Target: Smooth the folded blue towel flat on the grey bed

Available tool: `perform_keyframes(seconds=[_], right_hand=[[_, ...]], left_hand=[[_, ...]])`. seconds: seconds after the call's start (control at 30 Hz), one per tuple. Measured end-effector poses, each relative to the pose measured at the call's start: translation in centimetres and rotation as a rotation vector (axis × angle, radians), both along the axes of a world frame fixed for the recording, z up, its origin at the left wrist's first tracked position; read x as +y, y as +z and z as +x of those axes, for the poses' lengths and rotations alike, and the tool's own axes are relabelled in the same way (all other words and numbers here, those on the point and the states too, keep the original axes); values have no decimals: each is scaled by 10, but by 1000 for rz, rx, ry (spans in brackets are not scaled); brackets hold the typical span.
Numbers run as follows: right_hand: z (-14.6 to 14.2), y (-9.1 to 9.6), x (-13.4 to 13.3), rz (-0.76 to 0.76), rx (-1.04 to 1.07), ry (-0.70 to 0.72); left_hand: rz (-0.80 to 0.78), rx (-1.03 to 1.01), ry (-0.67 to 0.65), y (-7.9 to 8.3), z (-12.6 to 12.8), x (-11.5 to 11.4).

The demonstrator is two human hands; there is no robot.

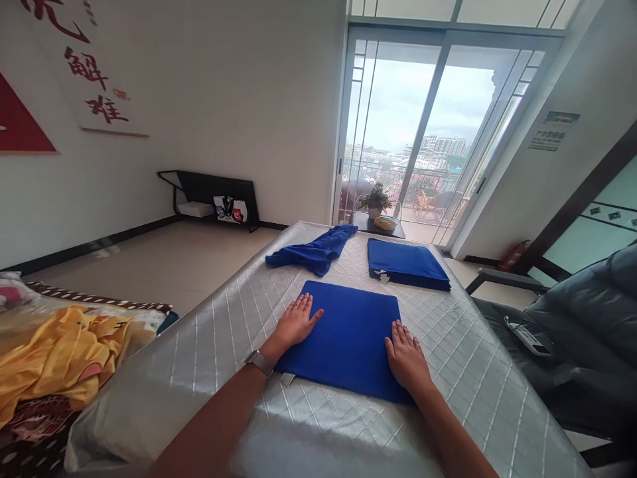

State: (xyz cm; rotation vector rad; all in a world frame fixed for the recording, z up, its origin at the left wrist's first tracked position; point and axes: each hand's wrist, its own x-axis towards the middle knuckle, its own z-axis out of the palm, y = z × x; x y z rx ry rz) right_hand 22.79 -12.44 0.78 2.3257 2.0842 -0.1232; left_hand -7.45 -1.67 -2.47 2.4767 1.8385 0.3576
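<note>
A flat blue folded cloth (348, 332), roughly square, lies on the silver quilted cover (229, 332) in front of me. My left hand (298, 320) rests flat on its left edge, fingers stretched out. On its right edge lies my right hand (405, 355), also flat with fingers extended. A small white tag (287, 379) sticks out at the near left corner. Behind, to the right, sits a stack of folded blue cloths (408, 260) with white tags. A crumpled blue cloth (316, 249) lies at the back left.
Yellow clothing (64, 352) is heaped at the left. A dark armchair (587, 318) stands close on the right, with a white remote-like device (530, 337) on it. Beyond the far edge are a small table with a potted plant (377, 199) and a glass sliding door (398, 99).
</note>
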Motion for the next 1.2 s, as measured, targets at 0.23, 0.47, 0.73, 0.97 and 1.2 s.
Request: perform_keyframes(seconds=[0.23, 0.47, 0.73, 0.97, 1.2], right_hand=[[0, 0, 1, -6, 38, -2], [-1, 3, 0, 8, 49, 0], [4, 4, -5, -4, 17, 68], [1, 6, -2, 1, 51, 25], [0, 7, -1, -13, 87, 2]], left_hand=[[68, 63, 59, 17, 5, -11], [32, -2, -438, 38, 87, -59], [-2, -148, -599, 29, 178, -71], [-36, -66, -539, 30, 140, -69], [-63, -2, -338, 29, 57, -58]])
